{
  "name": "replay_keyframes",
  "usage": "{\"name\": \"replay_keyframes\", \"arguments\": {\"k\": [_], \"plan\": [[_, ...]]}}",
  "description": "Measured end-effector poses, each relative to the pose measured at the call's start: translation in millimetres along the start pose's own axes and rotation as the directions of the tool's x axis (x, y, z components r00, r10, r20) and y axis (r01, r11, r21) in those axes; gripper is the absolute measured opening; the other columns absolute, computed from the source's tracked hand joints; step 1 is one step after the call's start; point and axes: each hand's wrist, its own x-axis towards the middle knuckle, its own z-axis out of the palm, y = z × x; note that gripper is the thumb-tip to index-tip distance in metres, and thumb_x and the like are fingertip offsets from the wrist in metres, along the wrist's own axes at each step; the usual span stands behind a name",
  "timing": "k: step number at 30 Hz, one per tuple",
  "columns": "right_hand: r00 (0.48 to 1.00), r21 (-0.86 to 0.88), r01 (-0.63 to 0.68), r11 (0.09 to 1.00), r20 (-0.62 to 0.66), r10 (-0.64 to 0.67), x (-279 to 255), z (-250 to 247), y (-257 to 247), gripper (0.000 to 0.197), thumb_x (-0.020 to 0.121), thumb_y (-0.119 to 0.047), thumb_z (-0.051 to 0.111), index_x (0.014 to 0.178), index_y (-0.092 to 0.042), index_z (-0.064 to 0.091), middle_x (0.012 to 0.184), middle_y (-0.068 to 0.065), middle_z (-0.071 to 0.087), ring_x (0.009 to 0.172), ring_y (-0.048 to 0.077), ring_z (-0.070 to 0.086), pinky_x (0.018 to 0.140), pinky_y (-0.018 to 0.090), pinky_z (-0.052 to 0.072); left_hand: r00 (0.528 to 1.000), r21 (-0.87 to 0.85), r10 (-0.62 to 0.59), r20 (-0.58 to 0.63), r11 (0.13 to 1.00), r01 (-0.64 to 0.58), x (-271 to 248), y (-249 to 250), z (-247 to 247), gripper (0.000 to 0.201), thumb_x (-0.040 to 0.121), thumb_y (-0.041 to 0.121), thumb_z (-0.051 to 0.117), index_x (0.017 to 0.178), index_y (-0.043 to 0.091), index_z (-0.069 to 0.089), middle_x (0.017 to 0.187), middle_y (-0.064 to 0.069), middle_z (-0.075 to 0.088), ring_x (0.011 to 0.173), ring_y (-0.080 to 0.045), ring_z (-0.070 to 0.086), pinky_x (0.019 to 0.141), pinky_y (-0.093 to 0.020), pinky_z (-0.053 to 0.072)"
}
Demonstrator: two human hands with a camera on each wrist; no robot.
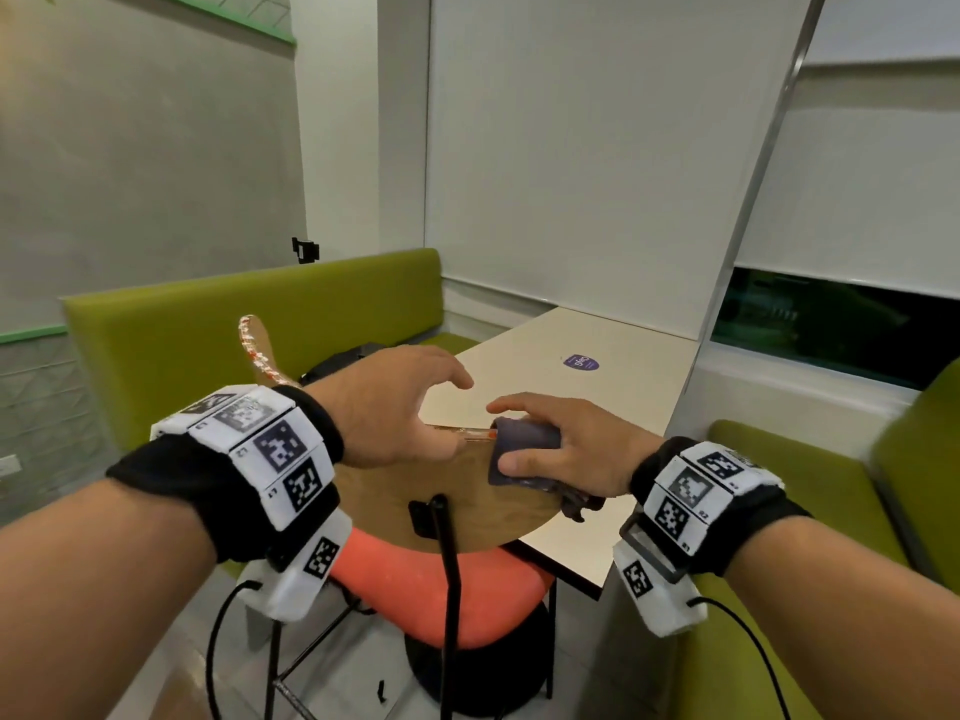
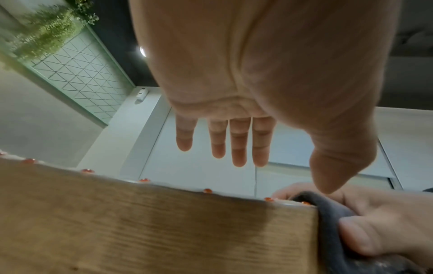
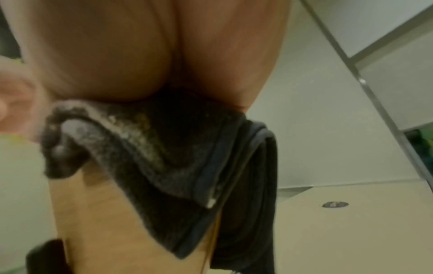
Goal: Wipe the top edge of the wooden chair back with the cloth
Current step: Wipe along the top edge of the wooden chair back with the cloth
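On chair back (image 1: 415, 491) edge: right hand (image 1: 566, 449) grips cloth (image 1: 519, 449).

Dark grey cloth (image 1: 524, 449), orange seat (image 1: 447, 589)

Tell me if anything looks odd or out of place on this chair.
One thing stands out: small orange blobs sit in a row along the top edge of the wooden chair back, where bare wood would be expected. The right hand presses the dark cloth over that edge; the left hand hovers open. Nothing looks broken.
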Motion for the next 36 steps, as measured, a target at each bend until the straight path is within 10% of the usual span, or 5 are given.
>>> {"name": "replay_keyframes", "arguments": {"k": [4, 11, 17, 23, 36], "plan": [[0.993, -0.125, 0.097, 0.987, -0.051, -0.104, -0.4, 6.8, 4.5, 0.036, 0.084, -0.054, 0.064, 0.108, -0.028, 0.065, 0.094, -0.009, 0.069, 0.085, 0.01, 0.061, 0.078, 0.029, 0.048, 0.995, 0.079, -0.054, 0.081, 0.996, 0.048, 0.5, -8.2, 2.5, 0.072, 0.076, 0.053, 0.069, 0.139, 0.027, 0.046, 0.145, 0.01, 0.046, 0.132, -0.01, 0.043, 0.11, -0.03, 0.035], [0.92, -0.304, 0.096, 0.948, -0.337, -0.201, -6.6, 32.8, 16.2, 0.079, 0.078, -0.084, 0.019, 0.103, -0.027, 0.067, 0.088, -0.006, 0.071, 0.081, 0.017, 0.064, 0.069, 0.029, 0.046, 0.984, 0.137, -0.106, 0.145, 0.987, 0.086, -1.5, -15.9, 3.9, 0.085, 0.072, 0.064, 0.067, 0.144, 0.028, 0.038, 0.146, 0.008, 0.046, 0.133, -0.014, 0.043, 0.109, -0.038, 0.039], [0.912, -0.325, 0.251, 0.912, -0.237, -0.336, -5.2, 24.1, 14.6, 0.051, 0.092, -0.066, 0.031, 0.121, -0.034, 0.059, 0.096, -0.009, 0.071, 0.084, 0.01, 0.065, 0.073, 0.03, 0.053, 0.978, 0.138, -0.146, 0.151, 0.982, 0.125, -0.6, -27.3, 2.9, 0.087, 0.071, 0.066, 0.066, 0.144, 0.028, 0.038, 0.145, 0.009, 0.046, 0.133, -0.013, 0.042, 0.11, -0.037, 0.039], [0.992, -0.068, 0.13, 0.989, 0.016, -0.129, 10.1, 6.1, 8.5, 0.047, 0.077, -0.05, 0.073, 0.12, -0.038, 0.06, 0.105, -0.015, 0.07, 0.095, 0.002, 0.063, 0.086, 0.032, 0.053, 0.971, 0.2, -0.167, 0.174, 0.971, 0.131, 4.3, -32.5, 7.8, 0.091, 0.069, 0.072, 0.063, 0.145, 0.031, 0.036, 0.149, 0.008, 0.042, 0.136, -0.017, 0.039, 0.113, -0.042, 0.033], [0.825, -0.395, 0.273, 0.877, -0.373, -0.425, -1.9, 34.6, 11.7, 0.049, 0.096, -0.061, 0.03, 0.101, -0.034, 0.07, 0.088, -0.008, 0.074, 0.079, 0.01, 0.066, 0.068, 0.03, 0.052, 0.96, 0.276, -0.168, 0.222, 0.955, 0.104, 4.8, -40.2, 9.9, 0.099, 0.064, 0.081, 0.055, 0.147, 0.035, 0.028, 0.153, 0.01, 0.035, 0.141, -0.013, 0.031, 0.118, -0.047, 0.021]]}}
